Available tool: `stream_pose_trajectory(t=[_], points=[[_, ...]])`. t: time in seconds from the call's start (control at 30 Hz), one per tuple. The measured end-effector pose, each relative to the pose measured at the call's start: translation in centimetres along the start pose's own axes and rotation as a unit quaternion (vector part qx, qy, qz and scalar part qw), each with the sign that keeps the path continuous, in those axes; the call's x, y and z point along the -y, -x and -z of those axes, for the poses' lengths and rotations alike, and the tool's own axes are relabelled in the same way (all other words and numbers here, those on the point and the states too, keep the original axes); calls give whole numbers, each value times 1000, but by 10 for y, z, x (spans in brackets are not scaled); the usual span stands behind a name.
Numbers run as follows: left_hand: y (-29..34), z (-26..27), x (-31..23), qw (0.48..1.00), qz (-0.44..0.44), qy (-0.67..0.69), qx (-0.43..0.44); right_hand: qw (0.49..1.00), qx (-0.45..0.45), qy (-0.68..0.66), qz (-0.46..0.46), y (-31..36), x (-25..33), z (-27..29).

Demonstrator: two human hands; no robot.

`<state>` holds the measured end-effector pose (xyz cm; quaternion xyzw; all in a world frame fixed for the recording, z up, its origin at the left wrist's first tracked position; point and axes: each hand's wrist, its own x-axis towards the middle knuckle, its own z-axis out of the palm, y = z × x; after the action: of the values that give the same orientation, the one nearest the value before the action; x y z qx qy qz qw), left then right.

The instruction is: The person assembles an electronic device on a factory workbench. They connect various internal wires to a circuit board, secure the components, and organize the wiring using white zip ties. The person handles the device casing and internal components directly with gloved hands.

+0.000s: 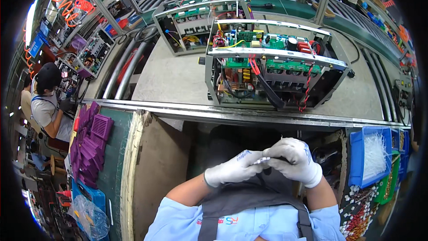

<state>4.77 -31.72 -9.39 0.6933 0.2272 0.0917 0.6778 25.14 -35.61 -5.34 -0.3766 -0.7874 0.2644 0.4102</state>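
Both hands wear white knitted gloves and meet in front of my apron, below the bench edge. My left hand (235, 168) is closed, its fingertips pinching a small pale piece (262, 160) whose kind is too small to tell. Against the same piece my right hand (295, 159) is closed too, fingers curled and partly hiding it. Beyond the hands, an open-framed electronic unit (278, 52) stands on the bench, with green circuit boards, black cables and twisted red-black wires showing. Neither hand touches it.
A second open unit (189, 22) stands behind it on the bench (156, 76). Purple plastic parts (91, 140) are piled at left. To the right are a blue bin (372, 156) of thin white strips, a green bin (388, 183) and loose connector wires (359, 209). A co-worker (49, 100) works far left.
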Motion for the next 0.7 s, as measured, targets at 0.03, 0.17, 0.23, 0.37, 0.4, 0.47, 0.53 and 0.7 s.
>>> stream_pose_trajectory(t=[0.03, 0.17, 0.23, 0.37, 0.4, 0.47, 0.53, 0.7], points=[[-1, 1, 1, 998, 42, 37, 24, 999, 14, -23, -39, 0, 1, 3], [-1, -5, -6, 995, -29, 90, 10, 990, 29, -94, -101, -3, -2, 11], [1, 2, 1, 996, -39, -57, -48, 989, -9, -118, -93, 6, -9, 19], [4, 36, -10, 923, -75, -184, -330, 935, -196, -200, -216, 39, -22, 46], [4, 35, -14, 918, -64, -110, -375, 940, -186, -180, -221, 42, -24, 49], [4, 30, -30, 915, -74, -124, -376, 958, -149, -153, -191, 32, -27, 43], [-5, 12, -39, 935, -123, -168, -288, 971, -120, -119, -167, 18, -21, 31], [7, 29, -29, 974, -53, -183, -122, 992, -23, -45, -116, 2, -18, 18]])
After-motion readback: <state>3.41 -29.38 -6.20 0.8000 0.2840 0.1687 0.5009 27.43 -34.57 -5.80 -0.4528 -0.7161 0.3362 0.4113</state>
